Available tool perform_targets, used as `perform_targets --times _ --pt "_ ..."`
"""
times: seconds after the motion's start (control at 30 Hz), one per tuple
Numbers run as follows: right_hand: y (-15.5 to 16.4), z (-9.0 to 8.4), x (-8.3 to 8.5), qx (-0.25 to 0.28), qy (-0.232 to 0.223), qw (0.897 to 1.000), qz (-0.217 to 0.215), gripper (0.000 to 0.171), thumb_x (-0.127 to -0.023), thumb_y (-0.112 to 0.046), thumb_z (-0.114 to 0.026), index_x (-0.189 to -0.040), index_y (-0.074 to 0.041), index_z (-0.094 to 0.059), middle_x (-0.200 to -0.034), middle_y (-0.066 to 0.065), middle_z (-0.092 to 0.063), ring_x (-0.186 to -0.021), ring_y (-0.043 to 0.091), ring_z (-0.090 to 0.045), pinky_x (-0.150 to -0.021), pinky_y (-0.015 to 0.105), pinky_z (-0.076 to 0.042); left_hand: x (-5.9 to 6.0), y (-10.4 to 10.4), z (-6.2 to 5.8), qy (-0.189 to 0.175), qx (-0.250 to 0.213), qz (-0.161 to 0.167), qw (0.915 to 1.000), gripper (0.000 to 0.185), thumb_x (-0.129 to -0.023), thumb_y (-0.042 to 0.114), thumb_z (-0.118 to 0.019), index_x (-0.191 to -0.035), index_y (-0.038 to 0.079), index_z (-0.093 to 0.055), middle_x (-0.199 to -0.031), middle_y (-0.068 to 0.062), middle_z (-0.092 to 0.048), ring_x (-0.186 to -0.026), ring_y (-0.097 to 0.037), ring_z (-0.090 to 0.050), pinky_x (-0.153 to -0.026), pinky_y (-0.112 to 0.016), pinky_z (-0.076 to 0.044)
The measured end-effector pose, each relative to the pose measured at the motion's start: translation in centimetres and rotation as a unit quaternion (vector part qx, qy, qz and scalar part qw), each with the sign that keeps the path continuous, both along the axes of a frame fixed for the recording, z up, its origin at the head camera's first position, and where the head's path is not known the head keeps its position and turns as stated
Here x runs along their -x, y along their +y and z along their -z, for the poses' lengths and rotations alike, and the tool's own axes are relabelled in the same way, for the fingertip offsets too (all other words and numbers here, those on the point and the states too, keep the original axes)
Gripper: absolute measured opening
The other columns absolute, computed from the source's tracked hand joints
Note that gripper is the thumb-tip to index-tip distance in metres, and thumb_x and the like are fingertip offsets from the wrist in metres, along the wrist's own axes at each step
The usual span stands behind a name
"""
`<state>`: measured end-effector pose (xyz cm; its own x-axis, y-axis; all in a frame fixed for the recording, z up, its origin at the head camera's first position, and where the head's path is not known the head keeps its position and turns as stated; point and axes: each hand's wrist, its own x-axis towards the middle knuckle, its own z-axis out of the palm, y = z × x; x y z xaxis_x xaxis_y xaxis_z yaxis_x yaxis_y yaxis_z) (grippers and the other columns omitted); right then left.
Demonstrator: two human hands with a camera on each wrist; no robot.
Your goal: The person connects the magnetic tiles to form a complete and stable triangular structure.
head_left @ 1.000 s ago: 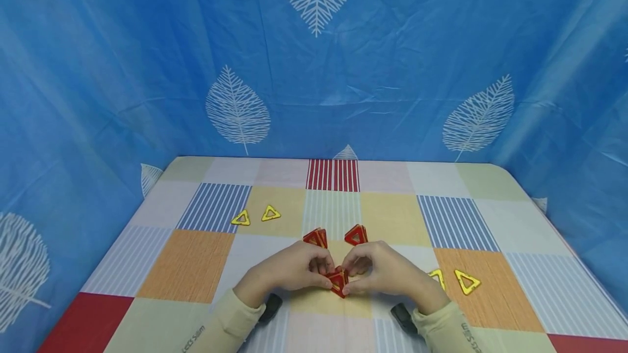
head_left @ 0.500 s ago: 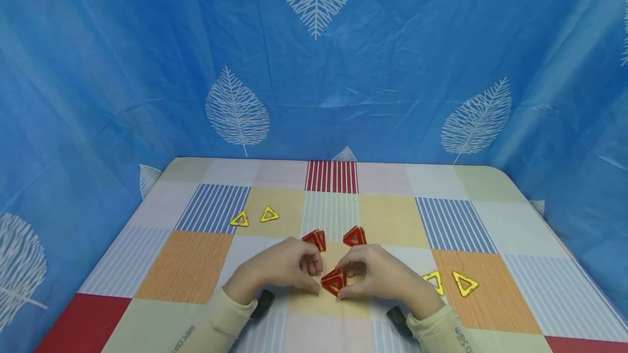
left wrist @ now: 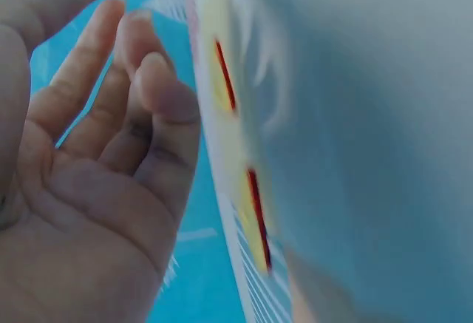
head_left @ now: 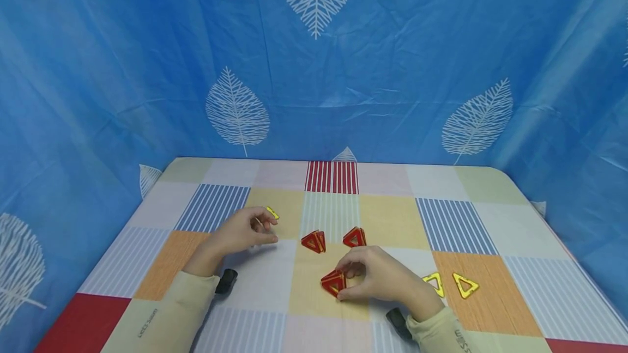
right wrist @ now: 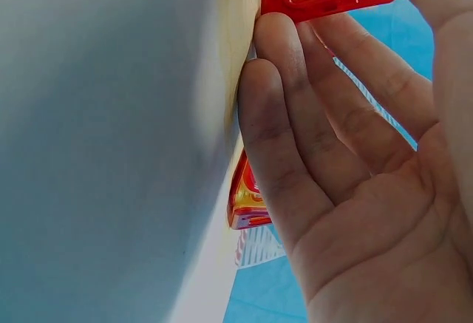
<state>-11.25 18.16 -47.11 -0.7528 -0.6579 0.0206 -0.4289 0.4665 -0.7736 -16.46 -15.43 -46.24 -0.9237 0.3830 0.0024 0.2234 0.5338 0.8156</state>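
Note:
In the head view my right hand (head_left: 378, 277) holds a red triangular-sided magnetic tile pyramid (head_left: 333, 283) between thumb and fingers, on the table. The right wrist view shows that pyramid's red frame (right wrist: 332, 1) at my fingertips. My left hand (head_left: 242, 231) hovers at left with fingers loosely bent, holding nothing visible. It is beside a yellow triangular tile (head_left: 272, 212), which it partly covers. Its palm (left wrist: 81, 205) looks bare in the left wrist view. Two more red pyramids, one left (head_left: 314, 241) and one right (head_left: 355, 237), stand just beyond my right hand.
Two yellow triangular tiles lie at right: one (head_left: 436, 286) beside my right forearm, the other (head_left: 465, 285) farther out. A patchwork cloth (head_left: 255, 309) covers the table. A blue leaf-print curtain (head_left: 373, 97) encloses its back and sides.
My left hand has let go of the near red pyramid and moved left and away from me, over the left yellow tiles; one is now hidden. My right hand stays at the pyramid.

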Motion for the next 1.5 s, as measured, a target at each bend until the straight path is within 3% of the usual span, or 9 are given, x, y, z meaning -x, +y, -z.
perform_targets --times 0.2,0.3,0.53,0.83,1.13,1.27,1.5 --pt "-0.1 0.1 -0.1 -0.001 0.010 1.000 -0.004 0.036 -0.075 -0.034 -0.091 -0.100 -0.016 -0.072 -0.090 -0.015 -0.065 -0.082 0.007 -0.063 -0.075 0.027 -0.054 1.4 -3.1 0.6 0.005 0.057 -0.090 0.9943 0.040 -0.078 0.013 -0.088 -0.113 0.007 -0.070 -0.097 -0.008 -0.062 -0.076 -0.023 -0.051 -0.063 -0.034 -0.044" --pt "-0.2 0.2 -0.2 -0.007 0.010 1.000 -0.001 0.037 -0.074 -0.035 -0.091 -0.100 -0.016 -0.071 -0.089 -0.014 -0.064 -0.082 0.007 -0.063 -0.076 0.027 -0.054 1.8 -4.4 0.9 0.009 0.084 -0.107 0.9906 0.047 -0.076 0.016 -0.089 -0.117 0.007 -0.069 -0.103 -0.008 -0.061 -0.079 -0.023 -0.049 -0.067 -0.036 -0.043" --pt "-0.5 0.2 -0.3 -0.042 0.036 0.998 -0.006 0.045 -0.073 -0.042 -0.091 -0.108 -0.018 -0.074 -0.092 -0.017 -0.062 -0.082 0.006 -0.058 -0.075 0.026 -0.051 2.3 -5.8 1.0 0.007 0.097 -0.091 0.9911 0.057 -0.075 0.016 -0.090 -0.125 0.002 -0.067 -0.111 -0.013 -0.058 -0.082 -0.024 -0.047 -0.069 -0.037 -0.042" --pt "-0.6 -0.1 -0.5 -0.048 0.046 0.998 -0.014 0.039 -0.075 -0.036 -0.090 -0.105 -0.017 -0.075 -0.091 -0.016 -0.059 -0.080 0.006 -0.055 -0.072 0.024 -0.050 2.3 -6.0 0.7 -0.061 0.110 -0.120 0.9849 0.067 -0.078 0.015 -0.088 -0.137 0.001 -0.060 -0.105 -0.011 -0.056 -0.091 -0.027 -0.047 -0.076 -0.038 -0.040" --pt "-0.5 -0.2 -0.4 -0.055 0.032 0.998 -0.011 0.038 -0.075 -0.033 -0.090 -0.106 -0.016 -0.075 -0.092 -0.015 -0.059 -0.080 0.006 -0.056 -0.072 0.025 -0.050 2.4 -6.1 0.6 -0.067 0.097 -0.111 0.9869 0.052 -0.079 0.011 -0.086 -0.125 -0.001 -0.068 -0.096 -0.009 -0.058 -0.085 -0.025 -0.049 -0.073 -0.037 -0.041" --pt "-0.5 -0.2 -0.3 -0.057 0.031 0.998 -0.011 0.038 -0.075 -0.033 -0.090 -0.106 -0.016 -0.075 -0.092 -0.015 -0.059 -0.080 0.006 -0.055 -0.071 0.025 -0.050 2.4 -6.1 0.5 -0.072 0.097 -0.122 0.9852 0.048 -0.078 0.013 -0.087 -0.121 0.000 -0.069 -0.095 -0.008 -0.058 -0.086 -0.025 -0.049 -0.074 -0.037 -0.041" --pt "-0.4 -0.4 -0.3 -0.064 0.030 0.997 -0.010 0.037 -0.076 -0.027 -0.089 -0.107 -0.014 -0.074 -0.092 -0.014 -0.058 -0.080 0.006 -0.056 -0.070 0.024 -0.050 1.3 -4.9 0.0 -0.056 0.088 -0.121 0.9872 0.049 -0.076 0.025 -0.090 -0.115 0.002 -0.071 -0.095 -0.006 -0.062 -0.085 -0.023 -0.054 -0.073 -0.036 -0.046"
